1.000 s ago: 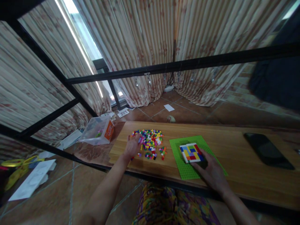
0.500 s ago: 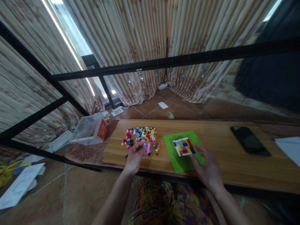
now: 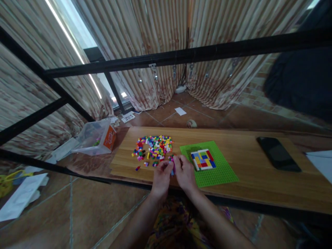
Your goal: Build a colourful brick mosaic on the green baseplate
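Note:
My left hand [image 3: 161, 177] and my right hand [image 3: 185, 172] are close together at the table's near edge, fingers pinched. Between the fingertips is a small cluster of pink, purple and light blue toy bricks [image 3: 172, 169], partly covered by the fingers. Just right of my right hand lies a green baseplate [image 3: 223, 173]. On it sits a flat square of toy bricks [image 3: 203, 160], with a white border and red, blue and yellow pieces inside. Left of and beyond my hands is a pile of loose, many-coloured toy bricks [image 3: 160, 145].
A black phone [image 3: 278, 154] lies on the right of the wooden table [image 3: 249, 166]. Beyond the table's left end stands a clear plastic box [image 3: 90, 138] with an orange label. A black metal bar [image 3: 194, 55] crosses above the far side, in front of curtains [image 3: 155, 27].
My right hand has left the baseplate and moved left to meet my left hand. My left hand has shifted slightly right and nearer, and the pink bricks now show between both hands.

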Action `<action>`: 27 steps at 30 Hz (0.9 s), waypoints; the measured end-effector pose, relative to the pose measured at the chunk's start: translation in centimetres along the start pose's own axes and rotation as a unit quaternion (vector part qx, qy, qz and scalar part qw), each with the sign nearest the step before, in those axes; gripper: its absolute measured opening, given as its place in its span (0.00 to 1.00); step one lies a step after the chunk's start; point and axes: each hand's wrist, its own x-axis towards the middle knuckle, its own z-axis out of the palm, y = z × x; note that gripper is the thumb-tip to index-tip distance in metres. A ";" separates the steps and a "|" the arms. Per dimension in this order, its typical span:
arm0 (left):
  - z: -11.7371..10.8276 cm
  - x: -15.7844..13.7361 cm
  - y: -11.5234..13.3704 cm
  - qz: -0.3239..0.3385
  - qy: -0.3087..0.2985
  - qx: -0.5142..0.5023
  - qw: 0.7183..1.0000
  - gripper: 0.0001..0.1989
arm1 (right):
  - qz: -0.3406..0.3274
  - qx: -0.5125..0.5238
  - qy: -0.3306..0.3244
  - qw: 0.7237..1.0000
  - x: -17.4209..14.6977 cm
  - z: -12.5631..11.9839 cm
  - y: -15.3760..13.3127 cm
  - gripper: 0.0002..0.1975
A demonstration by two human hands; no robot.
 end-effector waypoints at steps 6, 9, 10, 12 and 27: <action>-0.5 1.0 0.2 0.018 -0.016 0.053 0.998 0.13 | -0.018 0.021 -0.044 0.999 1.3 0.8 0.6 0.18; -0.9 1.8 0.2 0.022 -0.018 0.036 0.999 0.13 | -0.021 0.029 -0.052 0.998 1.9 1.2 0.6 0.17; -1.0 2.1 0.3 0.020 -0.019 0.029 0.999 0.13 | -0.020 0.032 -0.054 0.998 2.0 1.4 0.6 0.17; -1.2 2.4 0.4 0.002 -0.024 0.006 1.000 0.14 | -0.018 0.045 -0.060 0.997 2.2 1.7 0.6 0.17; -4.1 4.6 1.3 -0.094 0.047 -0.084 0.991 0.17 | -0.105 -0.304 -0.115 0.940 6.9 4.6 1.9 0.16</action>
